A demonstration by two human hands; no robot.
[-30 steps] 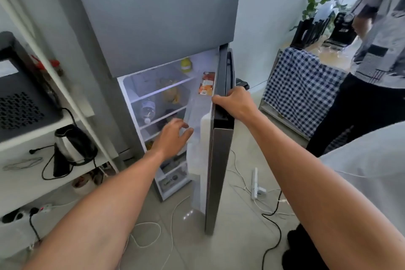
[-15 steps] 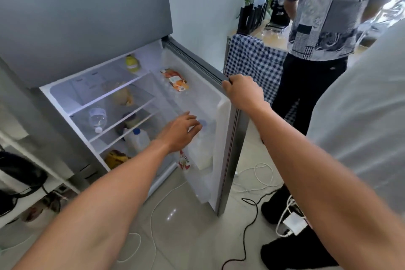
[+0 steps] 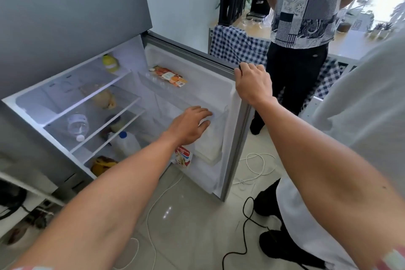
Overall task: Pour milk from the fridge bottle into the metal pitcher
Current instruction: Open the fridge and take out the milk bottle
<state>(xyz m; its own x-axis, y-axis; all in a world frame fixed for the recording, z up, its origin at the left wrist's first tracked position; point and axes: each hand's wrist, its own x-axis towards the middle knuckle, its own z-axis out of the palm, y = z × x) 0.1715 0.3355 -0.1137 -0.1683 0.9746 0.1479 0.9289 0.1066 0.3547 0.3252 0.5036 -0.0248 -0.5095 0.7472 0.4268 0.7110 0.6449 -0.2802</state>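
At the open fridge door point(image 3: 237, 129) — right hand point(image 3: 254, 82) curled over its top edge; left hand point(image 3: 189, 124) fingers extended, holding nothing — white blue-capped bottle point(image 3: 126, 143) shelved inside.

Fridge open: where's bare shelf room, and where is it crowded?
Free: top shelf left of the yellow bottle; door rack right of the orange packet. Crowded: lower shelf round the blue-capped jug; door bin where the left hand reaches, above the carton.
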